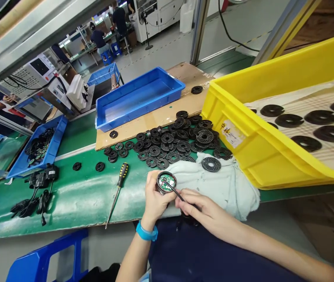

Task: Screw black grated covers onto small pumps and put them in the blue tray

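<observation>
My left hand (154,196), with a blue band on its wrist, is closed around a round housing (167,182). The housing's open top faces up and shows a green circuit board. In the closed fingers of my right hand (194,203) is a thin black cable-like or rod-like piece (176,191); whether it is a cable or a tool I cannot tell. Its far end reaches over the board inside the rim. Beneath and behind both hands lies a pale cloth (228,192), with a black grooved disc (211,164) on it.
Black discs (167,137) are heaped beyond the cloth. A screwdriver (118,190) lies left of my hands on the green tabletop (87,207), with cabled black units (42,176) farther left. A blue tray (139,102) stands behind; a yellow crate (231,113) holding discs blocks the right.
</observation>
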`<move>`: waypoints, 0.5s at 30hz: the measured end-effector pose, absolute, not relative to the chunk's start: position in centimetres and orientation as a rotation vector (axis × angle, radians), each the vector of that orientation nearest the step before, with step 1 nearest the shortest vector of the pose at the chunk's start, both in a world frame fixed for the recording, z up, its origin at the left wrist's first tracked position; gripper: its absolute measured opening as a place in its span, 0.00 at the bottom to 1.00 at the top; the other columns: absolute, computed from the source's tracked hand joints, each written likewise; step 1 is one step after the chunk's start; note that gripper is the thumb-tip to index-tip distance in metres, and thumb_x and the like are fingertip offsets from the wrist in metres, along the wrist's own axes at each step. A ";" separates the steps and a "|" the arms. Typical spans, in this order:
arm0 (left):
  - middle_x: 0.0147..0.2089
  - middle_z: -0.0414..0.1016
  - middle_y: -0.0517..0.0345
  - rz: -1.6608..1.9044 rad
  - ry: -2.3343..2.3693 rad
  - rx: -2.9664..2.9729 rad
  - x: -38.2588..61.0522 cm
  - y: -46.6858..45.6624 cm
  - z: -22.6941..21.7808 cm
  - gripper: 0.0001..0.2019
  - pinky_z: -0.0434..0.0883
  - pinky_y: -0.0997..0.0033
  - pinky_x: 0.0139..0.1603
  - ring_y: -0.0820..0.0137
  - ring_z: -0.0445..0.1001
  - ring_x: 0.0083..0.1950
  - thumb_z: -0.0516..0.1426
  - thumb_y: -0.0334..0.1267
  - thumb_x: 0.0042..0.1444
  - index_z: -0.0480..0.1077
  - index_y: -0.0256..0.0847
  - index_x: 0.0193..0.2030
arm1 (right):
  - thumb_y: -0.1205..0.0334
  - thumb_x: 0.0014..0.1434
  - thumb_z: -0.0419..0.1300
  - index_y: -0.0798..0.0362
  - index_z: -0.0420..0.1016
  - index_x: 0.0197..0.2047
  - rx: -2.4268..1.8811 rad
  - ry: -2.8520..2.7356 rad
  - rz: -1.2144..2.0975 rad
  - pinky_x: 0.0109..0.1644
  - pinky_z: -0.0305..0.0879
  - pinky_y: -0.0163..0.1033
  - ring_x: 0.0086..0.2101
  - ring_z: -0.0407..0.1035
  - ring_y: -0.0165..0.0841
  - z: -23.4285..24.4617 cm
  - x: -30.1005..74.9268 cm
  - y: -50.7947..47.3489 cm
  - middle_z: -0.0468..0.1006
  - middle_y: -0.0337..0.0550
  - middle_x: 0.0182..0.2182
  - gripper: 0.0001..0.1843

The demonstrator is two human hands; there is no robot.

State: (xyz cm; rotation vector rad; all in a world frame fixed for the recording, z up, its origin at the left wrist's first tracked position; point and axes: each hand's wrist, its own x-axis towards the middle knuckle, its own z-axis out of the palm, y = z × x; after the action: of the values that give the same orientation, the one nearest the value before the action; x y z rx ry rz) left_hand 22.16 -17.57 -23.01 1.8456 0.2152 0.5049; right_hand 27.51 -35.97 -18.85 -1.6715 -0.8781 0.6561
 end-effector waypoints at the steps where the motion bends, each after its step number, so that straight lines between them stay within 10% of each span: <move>1: 0.51 0.73 0.50 0.491 0.180 1.850 22.1 -17.4 -22.9 0.26 0.72 0.57 0.58 0.57 0.72 0.56 0.70 0.58 0.53 0.76 0.43 0.50 | 0.32 0.73 0.45 0.50 0.71 0.27 -1.696 -0.864 0.668 0.40 0.72 0.42 0.33 0.72 0.37 -18.4 27.8 -36.1 0.74 0.43 0.28 0.35; 11: 0.60 0.80 0.48 0.247 -0.105 1.865 21.3 -14.8 -22.9 0.33 0.48 0.40 0.82 0.49 0.71 0.71 0.68 0.62 0.54 0.76 0.45 0.60 | 0.61 0.77 0.43 0.48 0.83 0.49 -1.941 -1.678 -0.178 0.40 0.67 0.47 0.29 0.71 0.37 -13.8 32.5 -37.0 0.80 0.42 0.27 0.24; 15: 0.65 0.78 0.47 0.174 -0.077 1.771 20.7 -13.6 -22.5 0.33 0.61 0.46 0.77 0.49 0.71 0.71 0.69 0.57 0.55 0.74 0.45 0.63 | 0.64 0.77 0.35 0.49 0.83 0.45 -1.893 -1.911 -0.093 0.42 0.65 0.49 0.29 0.69 0.39 -13.8 33.0 -35.8 0.78 0.45 0.26 0.32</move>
State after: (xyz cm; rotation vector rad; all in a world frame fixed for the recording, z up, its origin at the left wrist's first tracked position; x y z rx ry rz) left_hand 20.68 -13.63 -22.53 1.7712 -0.0774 0.1744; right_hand 32.98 -35.79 -13.83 -1.8931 -1.9108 -0.0926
